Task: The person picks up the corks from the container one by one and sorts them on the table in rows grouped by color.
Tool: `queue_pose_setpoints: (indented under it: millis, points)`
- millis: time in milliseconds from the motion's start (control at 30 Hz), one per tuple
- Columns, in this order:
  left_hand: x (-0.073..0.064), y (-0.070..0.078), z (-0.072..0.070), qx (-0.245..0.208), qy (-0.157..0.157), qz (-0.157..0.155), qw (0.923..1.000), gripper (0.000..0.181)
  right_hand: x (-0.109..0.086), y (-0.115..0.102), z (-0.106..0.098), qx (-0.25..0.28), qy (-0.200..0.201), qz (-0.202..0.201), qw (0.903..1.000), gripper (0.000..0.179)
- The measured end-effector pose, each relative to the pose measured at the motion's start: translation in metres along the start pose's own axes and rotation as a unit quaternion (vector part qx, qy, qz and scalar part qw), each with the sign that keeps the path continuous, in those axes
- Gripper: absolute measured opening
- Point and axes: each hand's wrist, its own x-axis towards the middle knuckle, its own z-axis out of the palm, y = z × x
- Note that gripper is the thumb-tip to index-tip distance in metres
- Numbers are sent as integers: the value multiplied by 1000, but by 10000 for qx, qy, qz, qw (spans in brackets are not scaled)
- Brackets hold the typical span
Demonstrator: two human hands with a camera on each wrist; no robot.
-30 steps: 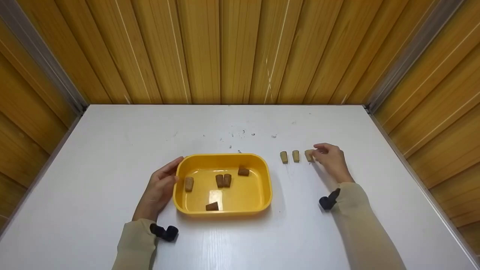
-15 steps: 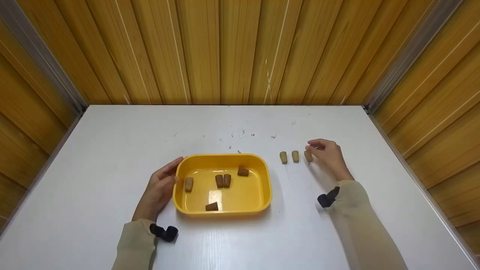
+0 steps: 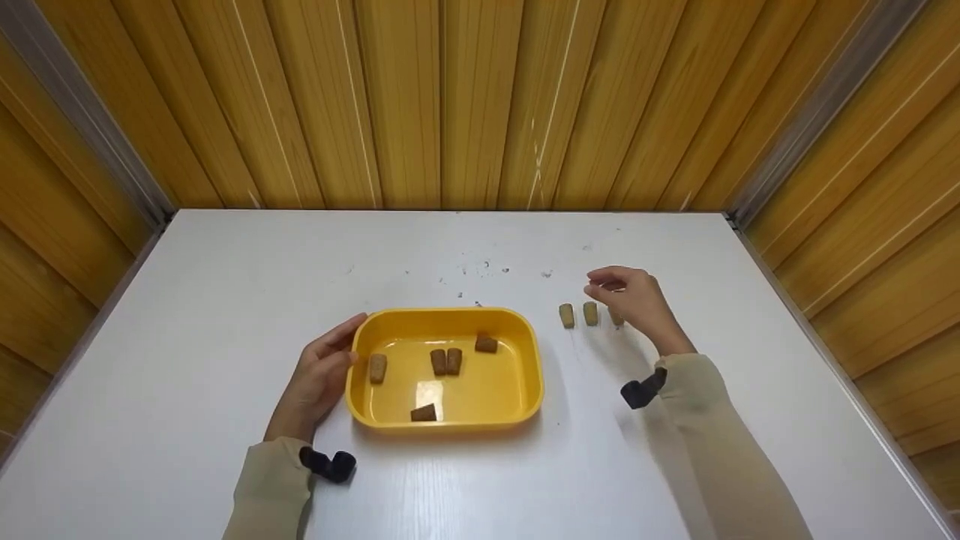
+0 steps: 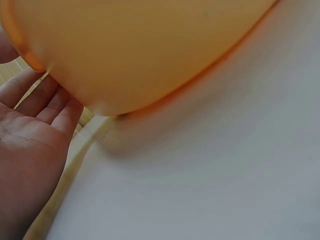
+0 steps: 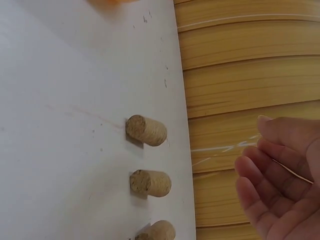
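A shallow yellow plastic tray (image 3: 480,427) sits on the white table. At its left end my left hand (image 3: 319,375) holds the rim and wall; in the left wrist view the hand's fingers (image 4: 62,107) lie against the outside. Inside the tray lie several brown tapered corks, including a lighter cork (image 3: 378,368) and a dark cork (image 3: 424,412). To the right, three light corks stand in a row: a left cork (image 3: 567,316), a middle cork (image 3: 591,313) and a right cork (image 3: 616,313), partly hidden. Above them hovers my right hand (image 3: 634,300), fingers loosely bent, holding nothing.
The white table (image 3: 225,300) backs onto a wood-patterned panel wall (image 3: 472,105), with more panels at both sides. Small dark marks (image 3: 486,265) dot the tabletop behind the tray. Each wrist carries a small black camera (image 3: 643,390).
My right hand has left the rightmost light cork, rising and shifting left over the row. That cork remains standing on the table. My left hand and the tray keep their place.
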Motion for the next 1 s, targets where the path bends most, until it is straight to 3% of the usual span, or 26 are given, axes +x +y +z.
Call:
queue_pose_setpoints:
  millis: [200, 433, 667, 1000]
  points:
    - [1, 0, 1, -7, -50, 77, 10000, 57, -1, -19, 6, -15, -175, -264, 9995, 36]
    - [1, 0, 1, 30, -31, 22, 10000, 59, -1, -44, 16, 146, -345, -998, 9943, 32]
    - [1, 0, 0, -34, -33, 110, 9999, 58, -1, -68, 25, 196, -703, -1326, 9885, 31]
    - [0, 2, 1, 20, 13, 104, 9999, 57, 2, -95, 42, 152, -1191, -2194, 9682, 32]
